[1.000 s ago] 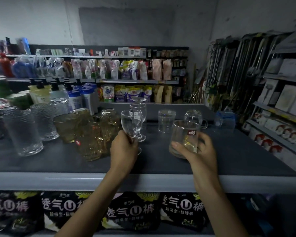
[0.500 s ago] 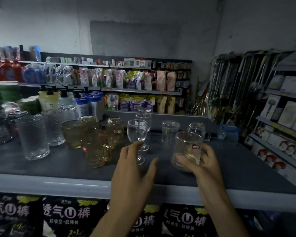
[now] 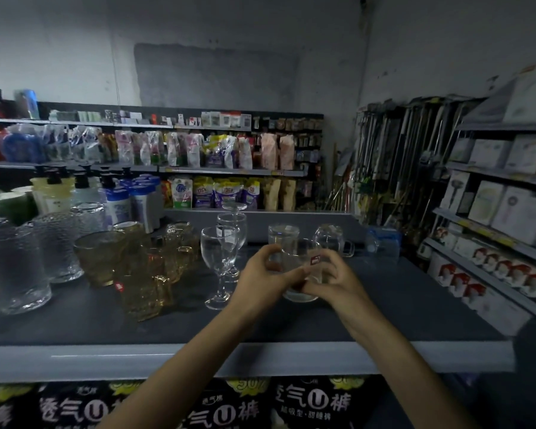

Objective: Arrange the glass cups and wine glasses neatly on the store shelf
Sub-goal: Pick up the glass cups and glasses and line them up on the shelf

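Standing upright, mouth up and long axis vertical, the glass cup (image 3: 302, 257) is held over the middle of the shelf (image 3: 415, 305), a small red label near its rim facing the camera. Whether its base touches the shelf or sits just above it cannot be told. The left hand (image 3: 265, 278) curls round the cup's left side, thumb high near the rim, and the right hand (image 3: 338, 281) curls round its right side; each grip is closed on the cup and the fingertips nearly meet in front.

Just left stands the front wine glass (image 3: 218, 258), upright on its stem, apart from the left hand, with a second wine glass (image 3: 232, 230) close behind it. Behind the cup stand a clear tumbler (image 3: 283, 238) and a glass mug (image 3: 330, 239) whose handle points right. Further left the amber glasses (image 3: 146, 286) crowd together, and beyond them the textured tumblers (image 3: 16, 267) reach toward the shelf's left end.

To the right of the hands the dark surface runs bare to the right edge, past a blue-tinted container (image 3: 382, 243) at the back. A bare strip also lies between the glasses and the grey front lip (image 3: 75, 360), crossed by both forearms. Black packs (image 3: 223, 410) with white lettering hang below.
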A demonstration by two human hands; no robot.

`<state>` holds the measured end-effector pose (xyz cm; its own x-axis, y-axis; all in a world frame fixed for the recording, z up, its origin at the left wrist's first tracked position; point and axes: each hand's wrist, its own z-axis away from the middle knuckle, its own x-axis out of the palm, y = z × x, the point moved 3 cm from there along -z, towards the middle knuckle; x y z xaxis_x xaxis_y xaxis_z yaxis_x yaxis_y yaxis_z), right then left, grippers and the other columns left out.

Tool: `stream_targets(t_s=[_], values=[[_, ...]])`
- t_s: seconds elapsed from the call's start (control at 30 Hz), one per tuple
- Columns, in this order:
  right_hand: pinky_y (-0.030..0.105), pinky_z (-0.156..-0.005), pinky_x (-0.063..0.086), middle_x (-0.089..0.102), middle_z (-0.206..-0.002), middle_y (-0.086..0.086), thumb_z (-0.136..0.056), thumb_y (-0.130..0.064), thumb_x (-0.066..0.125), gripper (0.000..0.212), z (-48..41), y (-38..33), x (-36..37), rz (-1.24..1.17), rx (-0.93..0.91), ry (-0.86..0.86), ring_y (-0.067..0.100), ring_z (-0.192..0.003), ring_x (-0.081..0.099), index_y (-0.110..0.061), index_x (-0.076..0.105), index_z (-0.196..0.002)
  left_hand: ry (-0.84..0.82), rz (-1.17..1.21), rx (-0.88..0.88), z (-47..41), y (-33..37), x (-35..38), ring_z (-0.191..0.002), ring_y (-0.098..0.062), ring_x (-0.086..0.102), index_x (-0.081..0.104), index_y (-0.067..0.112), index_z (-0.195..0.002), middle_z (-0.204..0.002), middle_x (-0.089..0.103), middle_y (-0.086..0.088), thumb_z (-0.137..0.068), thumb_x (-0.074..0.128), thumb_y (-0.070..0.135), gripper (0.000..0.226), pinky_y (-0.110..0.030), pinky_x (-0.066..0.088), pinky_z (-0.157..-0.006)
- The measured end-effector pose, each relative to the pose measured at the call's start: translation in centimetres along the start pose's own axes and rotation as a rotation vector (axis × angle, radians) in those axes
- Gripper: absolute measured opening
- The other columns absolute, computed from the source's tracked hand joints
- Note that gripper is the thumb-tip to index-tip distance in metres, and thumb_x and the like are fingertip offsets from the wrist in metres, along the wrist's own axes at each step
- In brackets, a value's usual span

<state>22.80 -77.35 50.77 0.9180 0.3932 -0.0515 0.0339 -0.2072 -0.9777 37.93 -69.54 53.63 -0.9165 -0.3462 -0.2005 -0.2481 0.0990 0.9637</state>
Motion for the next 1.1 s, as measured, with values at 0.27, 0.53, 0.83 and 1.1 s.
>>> stream_targets(t_s=[0.27,0.53,0.83,1.1], values=[[0.032,-0.090,0.058,0.074,-0.109,0.005,-0.076,-0.004,0.088,0.065,-5.1,0.9,0.3,0.182,-0.001,-0.078,0.024,-0.110,0.070,-0.016,0.061,-0.133,0.157,0.002,-0.006,-4.3,-2.6,0.5,-0.099,-0.021,0.075,0.063,0.023,-0.128,-0.108,0.077,-0.001,-0.045,0.090,0.062,0.095,-0.048,0.062,-0.088],[0.031,-0.093,0.056,0.070,-0.107,0.004,-0.078,0.007,0.083,0.055,-7.5,2.1,0.1,0.194,0.004,-0.053,0.022,-0.107,0.068,-0.017,0.059,-0.122,0.218,-0.086,-0.053,-6.6,-3.1,1.5,-0.105,-0.020,0.071,0.063,0.020,-0.133,-0.116,0.074,-0.003,-0.065,0.095,0.046,0.080,-0.044,0.060,-0.093],[0.016,-0.074,0.055,0.067,-0.104,-0.002,-0.082,0.007,0.080,0.049,-7.3,2.3,0.5,0.233,-0.011,-0.050,0.018,-0.100,0.067,-0.018,0.057,-0.119,0.249,-0.135,-0.032,-6.8,-3.9,1.6,-0.110,-0.019,0.069,0.061,0.017,-0.137,-0.120,0.074,-0.002,-0.072,0.092,0.043,0.077,-0.043,0.058,-0.096],[0.016,-0.072,0.055,0.065,-0.110,0.005,-0.078,0.011,0.082,0.053,-7.0,2.3,0.5,0.279,0.037,-0.012,0.020,-0.101,0.065,-0.014,0.054,-0.116,0.289,-0.135,-0.045,-6.6,-4.5,2.0,-0.104,-0.020,0.070,0.060,0.018,-0.122,-0.113,0.074,0.000,-0.073,0.090,0.045,0.064,-0.044,0.057,-0.094]])
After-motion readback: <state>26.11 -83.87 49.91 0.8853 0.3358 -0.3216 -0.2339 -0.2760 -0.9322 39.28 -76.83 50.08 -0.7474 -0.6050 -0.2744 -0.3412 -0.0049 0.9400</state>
